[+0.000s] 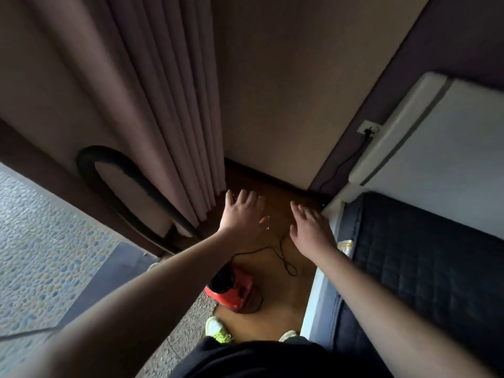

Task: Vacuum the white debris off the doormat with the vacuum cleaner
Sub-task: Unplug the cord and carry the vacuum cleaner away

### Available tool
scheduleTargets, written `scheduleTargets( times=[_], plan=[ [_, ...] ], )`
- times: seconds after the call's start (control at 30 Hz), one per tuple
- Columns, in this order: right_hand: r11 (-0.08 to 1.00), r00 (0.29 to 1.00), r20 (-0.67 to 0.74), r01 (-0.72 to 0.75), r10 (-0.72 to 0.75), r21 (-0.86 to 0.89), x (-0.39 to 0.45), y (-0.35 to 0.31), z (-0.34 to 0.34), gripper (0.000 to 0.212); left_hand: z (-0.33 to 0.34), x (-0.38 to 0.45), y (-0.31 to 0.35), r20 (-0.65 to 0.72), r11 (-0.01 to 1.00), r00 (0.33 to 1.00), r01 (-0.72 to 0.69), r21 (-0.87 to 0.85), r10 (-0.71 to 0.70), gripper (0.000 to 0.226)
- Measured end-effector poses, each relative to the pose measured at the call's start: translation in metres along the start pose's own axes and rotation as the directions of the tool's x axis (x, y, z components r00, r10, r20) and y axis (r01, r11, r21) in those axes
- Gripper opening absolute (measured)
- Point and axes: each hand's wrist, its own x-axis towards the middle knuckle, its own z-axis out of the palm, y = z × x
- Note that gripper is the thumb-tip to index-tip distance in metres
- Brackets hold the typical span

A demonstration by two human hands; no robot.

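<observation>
Both arms stretched out over a narrow strip of brown wooden floor (pixel 275 271), left hand (pixel 243 214) and right hand (pixel 311 227) spread flat with fingers straight, grasping nothing. Down below, between the arms, the red vacuum cleaner (pixel 231 289) sitting on the floor just ahead of the green-laced shoes (pixel 216 330), its black cord (pixel 283 257) looping over the boards and its dark hose (pixel 120 170) arching up beside the pink curtain (pixel 152 105). Pebble-patterned mat (pixel 41 241) off to the left, beige wall (pixel 286 91) ahead, dark quilted bed (pixel 425 268) and white appliance (pixel 450 148) hemming in the right; no telling from here whether any white debris lies on that mat.
</observation>
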Motion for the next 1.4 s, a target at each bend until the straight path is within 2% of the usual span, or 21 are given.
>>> scheduleTargets(
  times=[0.23, 0.4, 0.57, 0.7, 1.03, 1.4],
  plan=[
    [0.983, 0.981, -0.102, -0.152, 0.163, 0.104, -0.023, 0.106, -0.017, 0.064, -0.025, 0.032, 0.107, 0.006, 0.995, 0.995, -0.098, 0.009, 0.098, 0.067],
    [0.962, 0.957, -0.166, -0.209, 0.239, 0.176, -0.029, 0.176, -0.029, 0.067, -0.049, 0.057, 0.175, 0.047, 0.987, 0.987, -0.156, 0.024, 0.155, 0.071],
    [0.951, 0.944, -0.197, -0.222, 0.265, 0.215, -0.033, 0.225, -0.038, 0.066, -0.061, 0.073, 0.214, 0.056, 0.98, 0.98, -0.193, 0.047, 0.19, 0.072],
    [0.947, 0.933, -0.222, -0.236, 0.283, 0.218, -0.028, 0.245, -0.037, 0.065, -0.059, 0.078, 0.222, 0.068, 0.976, 0.977, -0.206, 0.069, 0.201, 0.073],
    [0.948, 0.948, -0.172, -0.228, 0.268, 0.22, 0.014, 0.246, -0.025, 0.064, -0.04, 0.121, 0.214, 0.132, 0.978, 0.972, -0.202, 0.056, 0.193, 0.073],
    [0.967, 0.953, -0.201, -0.195, 0.227, 0.165, 0.163, 0.257, -0.063, 0.061, -0.044, 0.264, 0.205, 0.086, 0.972, 0.968, -0.234, -0.026, 0.236, 0.071]
  ],
)
